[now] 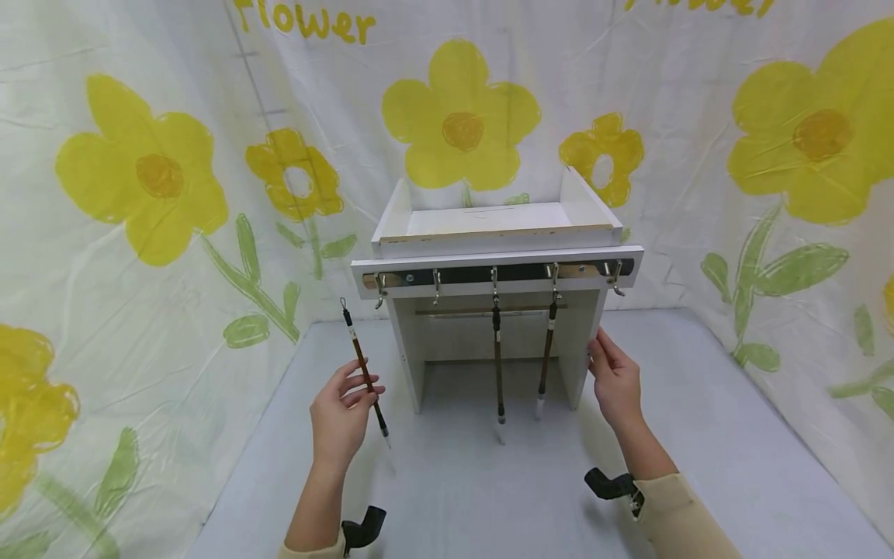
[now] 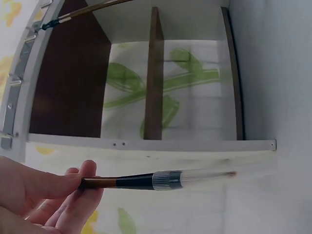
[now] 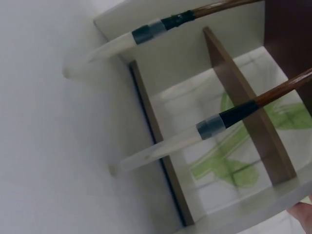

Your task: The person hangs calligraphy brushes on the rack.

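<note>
A calligraphy brush (image 1: 362, 357) with a hanging loop on top is pinched between the thumb and fingers of my left hand (image 1: 342, 415). It tilts, tip down, left of a white wooden stand (image 1: 594, 310); the left wrist view shows its clear-capped tip (image 2: 207, 178). My right hand (image 1: 618, 384) touches the outer right side of the stand, only a bit of finger (image 3: 303, 214) showing in the right wrist view. Two more calligraphy brushes, a middle one (image 1: 498, 357) and a right one (image 1: 548, 349), hang tip down from the hook rail (image 1: 454, 276).
Bare hooks, the two at left (image 1: 380, 289) and the far-right one (image 1: 615, 279), jut from the rail. An open tray-like top (image 1: 489, 221) sits above it. The stand rests on a pale table (image 1: 475, 497), with a flower-printed curtain (image 1: 419, 31) behind and at both sides.
</note>
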Available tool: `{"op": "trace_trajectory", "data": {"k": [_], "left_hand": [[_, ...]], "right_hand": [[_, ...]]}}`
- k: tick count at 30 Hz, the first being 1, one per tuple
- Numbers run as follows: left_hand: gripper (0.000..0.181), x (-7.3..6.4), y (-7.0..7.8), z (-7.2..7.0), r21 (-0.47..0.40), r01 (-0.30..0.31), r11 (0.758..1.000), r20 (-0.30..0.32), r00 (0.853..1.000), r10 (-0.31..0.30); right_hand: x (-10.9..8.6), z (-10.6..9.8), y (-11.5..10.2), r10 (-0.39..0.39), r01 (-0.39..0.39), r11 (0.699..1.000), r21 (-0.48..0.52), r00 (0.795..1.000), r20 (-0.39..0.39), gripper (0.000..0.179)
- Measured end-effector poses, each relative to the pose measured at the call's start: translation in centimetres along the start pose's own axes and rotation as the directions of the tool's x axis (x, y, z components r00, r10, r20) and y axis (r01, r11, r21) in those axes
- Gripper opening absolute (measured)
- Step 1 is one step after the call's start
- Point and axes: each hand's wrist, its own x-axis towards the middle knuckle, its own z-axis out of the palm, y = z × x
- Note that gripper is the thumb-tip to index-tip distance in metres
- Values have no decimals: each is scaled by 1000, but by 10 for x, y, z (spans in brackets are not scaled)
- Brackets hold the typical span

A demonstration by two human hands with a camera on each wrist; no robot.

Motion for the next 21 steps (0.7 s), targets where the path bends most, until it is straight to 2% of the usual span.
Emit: {"op": "trace_trajectory", "data": {"k": [9, 11, 17, 21], "left_hand": [[52, -15, 21, 5, 14, -97, 995, -7, 995, 98], [53, -17, 24, 7, 8, -125, 992, -5, 992, 125], [54, -22, 28, 17, -33, -178, 983, 62, 982, 180], [53, -25, 31, 21, -32, -210, 977, 47, 976, 211]], "right_hand": [[-1, 0, 1, -2, 2, 1000, -11, 1000, 7, 53], [-1, -1, 1, -4, 4, 1000, -16, 1000, 7, 53], [0, -1, 2, 0, 0, 1000, -3, 1000, -2, 54], [1, -1, 3, 6, -6, 1000, -2, 1000, 1, 54]]}}
